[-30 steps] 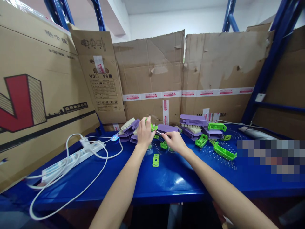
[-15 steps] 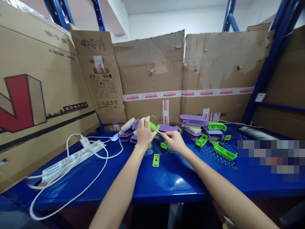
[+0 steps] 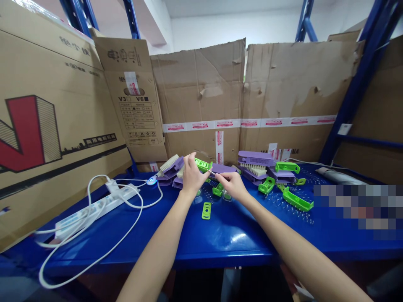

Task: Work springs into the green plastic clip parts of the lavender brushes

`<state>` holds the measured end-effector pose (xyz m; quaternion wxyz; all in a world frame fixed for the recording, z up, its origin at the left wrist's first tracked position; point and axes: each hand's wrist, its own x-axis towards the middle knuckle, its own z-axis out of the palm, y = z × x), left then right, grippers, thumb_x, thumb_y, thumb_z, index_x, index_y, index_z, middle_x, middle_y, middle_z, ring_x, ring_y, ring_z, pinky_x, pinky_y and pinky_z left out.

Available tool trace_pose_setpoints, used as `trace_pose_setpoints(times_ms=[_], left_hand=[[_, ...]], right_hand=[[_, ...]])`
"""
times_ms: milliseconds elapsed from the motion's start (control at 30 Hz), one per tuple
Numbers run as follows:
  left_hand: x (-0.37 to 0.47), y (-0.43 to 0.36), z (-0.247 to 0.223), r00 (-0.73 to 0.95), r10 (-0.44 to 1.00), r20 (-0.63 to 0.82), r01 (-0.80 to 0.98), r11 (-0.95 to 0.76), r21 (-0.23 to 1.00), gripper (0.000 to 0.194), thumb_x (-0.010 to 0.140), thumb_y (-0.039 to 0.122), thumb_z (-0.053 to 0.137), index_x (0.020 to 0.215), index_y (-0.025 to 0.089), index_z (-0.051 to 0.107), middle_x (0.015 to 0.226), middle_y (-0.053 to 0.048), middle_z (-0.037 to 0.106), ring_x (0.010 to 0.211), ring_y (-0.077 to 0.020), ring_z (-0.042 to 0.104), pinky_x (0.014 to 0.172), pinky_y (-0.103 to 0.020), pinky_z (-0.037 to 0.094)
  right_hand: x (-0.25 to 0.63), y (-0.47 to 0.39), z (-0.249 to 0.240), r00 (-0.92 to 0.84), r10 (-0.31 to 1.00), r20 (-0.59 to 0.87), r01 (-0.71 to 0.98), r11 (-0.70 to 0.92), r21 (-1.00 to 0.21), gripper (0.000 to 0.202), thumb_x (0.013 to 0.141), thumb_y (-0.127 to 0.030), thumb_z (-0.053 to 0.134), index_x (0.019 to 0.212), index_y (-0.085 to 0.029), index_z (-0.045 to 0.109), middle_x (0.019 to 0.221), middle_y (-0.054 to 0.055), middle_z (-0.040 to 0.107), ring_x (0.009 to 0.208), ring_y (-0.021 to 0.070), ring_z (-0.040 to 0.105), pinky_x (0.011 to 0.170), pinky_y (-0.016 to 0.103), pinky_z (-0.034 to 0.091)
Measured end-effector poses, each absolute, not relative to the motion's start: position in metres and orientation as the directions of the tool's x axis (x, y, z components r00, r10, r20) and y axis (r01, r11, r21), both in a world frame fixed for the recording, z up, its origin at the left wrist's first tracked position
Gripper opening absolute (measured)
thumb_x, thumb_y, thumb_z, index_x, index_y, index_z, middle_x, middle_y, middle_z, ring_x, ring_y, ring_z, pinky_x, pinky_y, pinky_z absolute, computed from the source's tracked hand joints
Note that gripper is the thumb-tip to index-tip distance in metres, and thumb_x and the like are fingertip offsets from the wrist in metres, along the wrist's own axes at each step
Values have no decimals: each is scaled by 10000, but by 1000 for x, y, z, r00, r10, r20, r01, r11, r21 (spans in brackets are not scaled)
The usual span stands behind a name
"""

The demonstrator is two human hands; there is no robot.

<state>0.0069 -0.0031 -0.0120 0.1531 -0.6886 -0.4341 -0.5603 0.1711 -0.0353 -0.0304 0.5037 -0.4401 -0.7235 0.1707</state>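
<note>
Two hands at frame centre, green clip (image 3: 203,164) pinched by left hand (image 3: 190,176), thin metal spring (image 3: 211,172) gripped by right hand (image 3: 231,185), blue table (image 3: 220,239) beneath.

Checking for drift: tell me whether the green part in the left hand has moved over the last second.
Yes. The green part in the left hand rose slightly and tipped flatter, judged against the purple brush behind it.

place: warehouse or small assembly workshop | racking: blue steel shelf uprights (image 3: 362,79) | walls: flattened and taped cardboard cartons (image 3: 201,96) standing around a blue metal surface (image 3: 220,239) | stock: batches of purple brush bodies (image 3: 255,159) and green plastic handles (image 3: 296,199) | power: white power strip (image 3: 94,207) with trailing cords
</note>
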Motion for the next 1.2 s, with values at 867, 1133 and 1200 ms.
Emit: trace_pose_setpoints(times_ms=[867,1133,1200], left_hand=[[11,-6,-11,-1,529,849,731,-578,361,607,662,272,752,1163,213,413,1102,-70,457,994,-226,563,837,-359,481],[-1,-4,-2,250,580,775,641,-699,316,539,666,251,760,1129,225,485,1072,-42,568,992,-208,585,843,-321,461],[-3,-4,1,240,620,747,625,-687,370,489,636,248,775,1047,214,514,974,-13,602,894,-182,594,795,-292,453]], right_hand=[[173,-34,-28,-108,887,449,271,460,-845,529,745,-588,538,704,-88,705,456,-51,290,485,70,223,473,231,175],[195,-32,-18,-139,847,513,450,515,-729,519,758,-568,531,521,-112,604,466,-37,302,523,75,232,492,241,174],[198,-30,-18,-167,878,449,409,476,-778,505,741,-565,548,622,-92,680,461,-45,307,500,68,226,480,236,173]])
